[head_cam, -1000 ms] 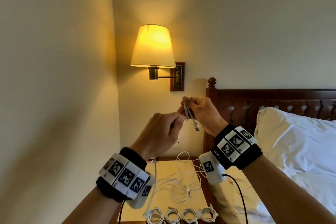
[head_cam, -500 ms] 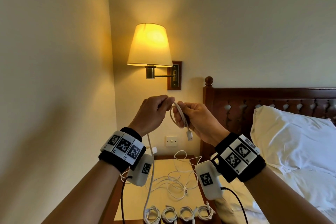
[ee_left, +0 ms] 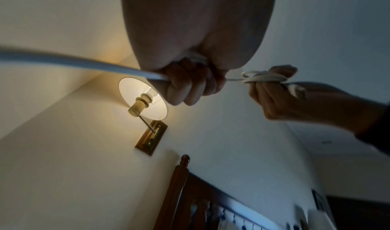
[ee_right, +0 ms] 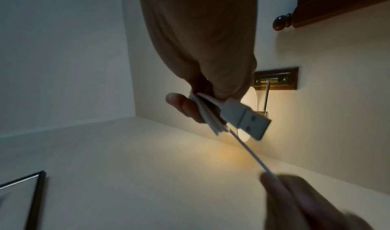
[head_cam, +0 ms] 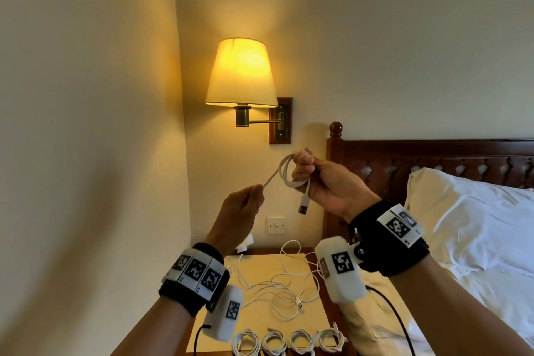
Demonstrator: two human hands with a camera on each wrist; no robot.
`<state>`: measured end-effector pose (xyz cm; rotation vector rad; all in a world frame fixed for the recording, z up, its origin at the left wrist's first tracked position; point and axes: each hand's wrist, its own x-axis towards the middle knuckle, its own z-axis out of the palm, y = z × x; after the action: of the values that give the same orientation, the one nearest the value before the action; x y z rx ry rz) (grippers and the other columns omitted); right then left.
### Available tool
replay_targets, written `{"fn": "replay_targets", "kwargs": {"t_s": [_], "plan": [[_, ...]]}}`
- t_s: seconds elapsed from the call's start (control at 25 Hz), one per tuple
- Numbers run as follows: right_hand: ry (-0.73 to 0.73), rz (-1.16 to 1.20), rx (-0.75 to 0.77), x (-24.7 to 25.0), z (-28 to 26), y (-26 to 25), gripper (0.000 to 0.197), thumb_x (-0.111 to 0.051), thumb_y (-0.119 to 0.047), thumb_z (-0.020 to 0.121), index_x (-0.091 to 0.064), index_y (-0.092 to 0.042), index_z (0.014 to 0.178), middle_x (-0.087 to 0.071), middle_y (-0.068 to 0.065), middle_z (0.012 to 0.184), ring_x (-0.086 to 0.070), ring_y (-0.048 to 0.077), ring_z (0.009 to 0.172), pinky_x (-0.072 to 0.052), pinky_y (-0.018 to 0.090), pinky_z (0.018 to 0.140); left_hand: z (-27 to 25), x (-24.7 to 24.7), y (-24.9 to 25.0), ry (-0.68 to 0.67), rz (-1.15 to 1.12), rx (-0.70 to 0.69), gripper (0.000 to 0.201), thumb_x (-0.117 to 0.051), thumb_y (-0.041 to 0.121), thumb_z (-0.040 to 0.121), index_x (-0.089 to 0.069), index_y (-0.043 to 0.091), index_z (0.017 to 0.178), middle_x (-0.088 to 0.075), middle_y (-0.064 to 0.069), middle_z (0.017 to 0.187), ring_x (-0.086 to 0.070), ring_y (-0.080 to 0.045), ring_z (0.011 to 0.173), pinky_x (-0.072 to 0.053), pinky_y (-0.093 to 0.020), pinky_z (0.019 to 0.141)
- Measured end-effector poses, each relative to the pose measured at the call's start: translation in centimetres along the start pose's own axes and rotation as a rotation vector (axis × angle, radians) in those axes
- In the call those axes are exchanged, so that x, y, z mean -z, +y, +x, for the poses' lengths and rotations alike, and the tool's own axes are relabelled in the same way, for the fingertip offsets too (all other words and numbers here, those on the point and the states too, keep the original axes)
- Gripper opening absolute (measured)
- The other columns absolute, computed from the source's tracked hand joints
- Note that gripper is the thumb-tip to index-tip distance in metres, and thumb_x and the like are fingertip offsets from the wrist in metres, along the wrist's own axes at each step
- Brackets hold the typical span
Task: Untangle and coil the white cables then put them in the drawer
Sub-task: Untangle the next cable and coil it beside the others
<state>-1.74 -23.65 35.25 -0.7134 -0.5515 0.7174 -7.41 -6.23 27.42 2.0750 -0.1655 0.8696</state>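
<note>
Four coiled cables [head_cam: 289, 341] at desk [head_cam: 291, 263] front edge, tangle [head_cam: 284, 289] behind. Coiling step: right hand [head_cam: 326, 182] grips loops of USB cable [head_cam: 291, 173], left hand [head_cam: 242, 208] pinches tail. Next: wrap another loop w/ steady tension.

The headboard [head_cam: 433, 153] is dark glossy wood. The lamp [head_cam: 241, 72] has a matt cloth shade on brass metal. The cable [head_cam: 289, 173] looks smooth white plastic.

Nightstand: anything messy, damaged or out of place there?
Only the loose white cables, which sprawl tangled across the nightstand top behind four neatly coiled cables at its front edge. No damage visible.
</note>
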Motion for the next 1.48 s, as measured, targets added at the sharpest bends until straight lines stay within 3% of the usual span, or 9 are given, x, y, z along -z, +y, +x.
{"fn": "replay_targets", "kwargs": {"t_s": [0.12, 0.24, 0.36, 0.52, 0.84, 1.08, 1.24, 1.36, 1.48], "plan": [[0.068, -0.075, 0.111, 0.7, 0.9, -1.6, 0.034, -0.035, -0.027, 0.104, -0.057, -0.009, 0.086, -0.054, 0.0, 0.066, -0.051, 0.007, 0.053, -0.048, 0.018, 0.057, -3.5, -1.3, -0.9, -0.165, 0.215, -0.036, 0.04, -0.036, 0.024, 0.104, -0.043, 0.024, 0.064, -0.041, 0.009, 0.056, -0.038, -0.004, 0.051, -0.03, -0.021, 0.056], [0.121, -0.472, 0.185, 1.4, 1.7, -1.2, 0.032, -0.041, -0.028, 0.103, -0.06, -0.006, 0.089, -0.06, 0.004, 0.072, -0.055, 0.013, 0.062, -0.05, 0.024, 0.064, -5.2, -2.1, 1.7, -0.289, 0.361, -0.141, 0.042, -0.033, 0.037, 0.103, -0.042, 0.025, 0.063, -0.041, 0.009, 0.054, -0.038, -0.007, 0.048, -0.03, -0.022, 0.054], [0.137, -0.813, 0.238, 2.0, 1.8, 0.5, 0.032, -0.044, -0.027, 0.102, -0.061, -0.002, 0.093, -0.064, 0.006, 0.071, -0.058, 0.016, 0.064, -0.05, 0.027, 0.067, -3.4, -1.0, 5.2, -0.175, 0.41, -0.262, 0.042, -0.039, 0.042, 0.101, -0.041, 0.028, 0.061, -0.04, 0.01, 0.048, -0.038, -0.009, 0.042, -0.031, -0.026, 0.048], [0.061, -0.917, 0.244, 1.6, 1.3, 1.4, 0.037, -0.045, -0.028, 0.101, -0.063, 0.004, 0.099, -0.064, 0.006, 0.069, -0.059, 0.015, 0.062, -0.051, 0.025, 0.064, 0.0, 1.2, 7.2, 0.005, 0.474, -0.304, 0.039, -0.044, 0.035, 0.1, -0.042, 0.033, 0.061, -0.041, 0.014, 0.048, -0.043, -0.005, 0.044, -0.03, -0.022, 0.05], [0.007, -0.758, 0.164, 0.6, -0.3, 2.3, 0.036, -0.04, -0.027, 0.103, -0.065, -0.001, 0.097, -0.059, 0.003, 0.067, -0.053, 0.01, 0.056, -0.047, 0.019, 0.056, 3.2, 2.3, 4.4, 0.023, 0.372, -0.239, 0.041, -0.041, 0.044, 0.099, -0.057, 0.016, 0.074, -0.054, 0.003, 0.06, -0.052, -0.018, 0.06, -0.045, -0.038, 0.064], [-0.064, -0.28, -0.053, 0.1, -0.5, 2.2, 0.039, -0.028, -0.025, 0.106, -0.056, -0.006, 0.087, -0.045, -0.002, 0.056, -0.044, 0.009, 0.049, -0.043, 0.019, 0.051, 2.6, 1.6, 3.1, -0.001, 0.18, -0.195, 0.043, -0.039, 0.042, 0.099, -0.058, 0.016, 0.072, -0.046, 0.001, 0.059, -0.036, -0.006, 0.055, -0.031, -0.021, 0.055], [0.003, -0.051, 0.049, 0.7, -0.2, 0.2, 0.036, -0.029, -0.023, 0.106, -0.056, -0.006, 0.088, -0.046, -0.003, 0.057, -0.045, 0.007, 0.048, -0.044, 0.018, 0.05, 0.3, 1.6, -0.1, 0.05, 0.164, -0.074, 0.039, -0.039, 0.034, 0.101, -0.047, 0.017, 0.067, -0.041, 0.006, 0.056, -0.035, -0.006, 0.05, -0.029, -0.02, 0.052], [0.104, -0.121, 0.147, 1.5, 0.4, -1.5, 0.034, -0.033, -0.025, 0.105, -0.057, -0.005, 0.093, -0.051, -0.001, 0.062, -0.047, 0.007, 0.054, -0.046, 0.018, 0.054, -3.3, 0.6, -1.6, -0.081, 0.417, -0.086, 0.036, -0.036, 0.036, 0.102, -0.043, 0.027, 0.067, -0.046, 0.008, 0.055, -0.043, -0.007, 0.048, -0.034, -0.025, 0.052], [0.165, -0.458, 0.192, 1.7, 1.4, 0.2, 0.035, -0.037, -0.027, 0.104, -0.06, -0.002, 0.093, -0.057, 0.004, 0.068, -0.053, 0.012, 0.059, -0.048, 0.023, 0.06, -4.0, -1.0, 1.5, -0.221, 0.575, -0.254, 0.041, -0.031, 0.045, 0.101, -0.041, 0.024, 0.067, -0.045, 0.005, 0.052, -0.045, -0.013, 0.047, -0.03, -0.029, 0.051]]}}
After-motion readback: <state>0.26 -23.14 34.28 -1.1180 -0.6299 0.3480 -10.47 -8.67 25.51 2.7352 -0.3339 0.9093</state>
